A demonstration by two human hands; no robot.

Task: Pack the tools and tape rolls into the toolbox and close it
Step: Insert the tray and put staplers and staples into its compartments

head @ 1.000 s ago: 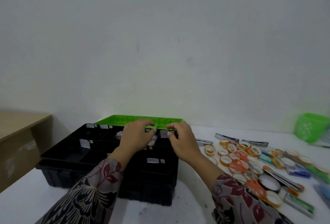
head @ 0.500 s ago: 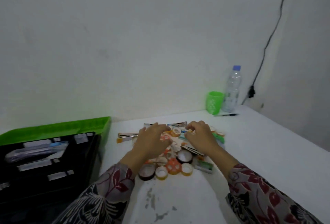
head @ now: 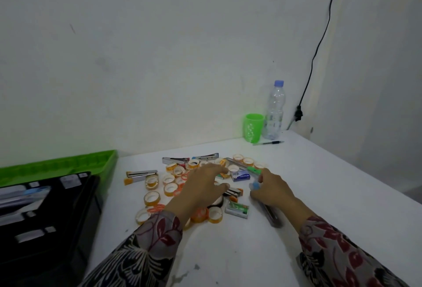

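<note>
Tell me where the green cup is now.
Head view: the green cup stands at the far right of the table by the wall, just left of the water bottle.

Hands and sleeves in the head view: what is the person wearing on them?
Both hands, the left hand and the right hand, are bare, with no gloves. Long sleeves reach the wrists. The left sleeve is dark fabric with dark red leaves near the cuff and cream feathery lines further up. The right sleeve has the same dark red leaf print.
</note>
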